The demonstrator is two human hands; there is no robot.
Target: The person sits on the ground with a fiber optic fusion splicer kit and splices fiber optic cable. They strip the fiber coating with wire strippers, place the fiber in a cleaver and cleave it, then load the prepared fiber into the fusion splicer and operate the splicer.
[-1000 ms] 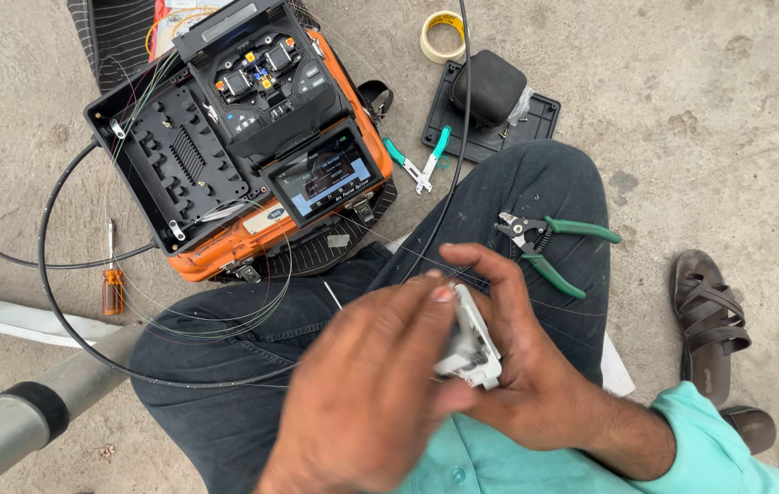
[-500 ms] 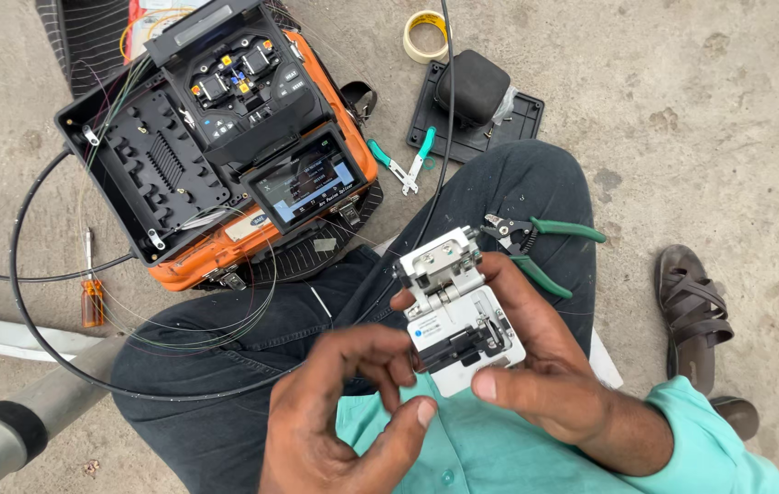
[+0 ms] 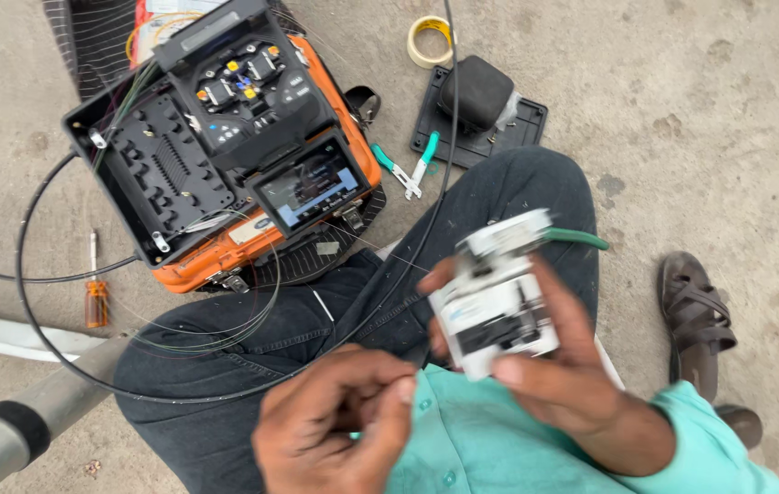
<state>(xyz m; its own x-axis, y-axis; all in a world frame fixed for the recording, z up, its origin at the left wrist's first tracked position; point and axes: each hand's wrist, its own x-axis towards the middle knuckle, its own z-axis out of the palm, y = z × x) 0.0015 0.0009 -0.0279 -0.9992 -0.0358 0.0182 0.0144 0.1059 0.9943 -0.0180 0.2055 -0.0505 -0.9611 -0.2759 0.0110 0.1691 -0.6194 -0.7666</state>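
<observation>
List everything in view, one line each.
Splicer: one, orange and black, screen lit, on the ground upper left.
Tray: one, black, open, left of the splicer.
Cable: one, black, looping from the tray across the lap.
Screwdriver: one, orange handle, ground at left.
Stripper: one, green handles, beside the splicer.
Tape roll: one, yellowish, top centre.
Pouch: one, black, on a black base.
Sandal: one, brown, right.
Cleaver: one, white, in the right hand.
Left hand: fingers pinched together, bottom centre.
Right hand: holding the cleaver.
</observation>
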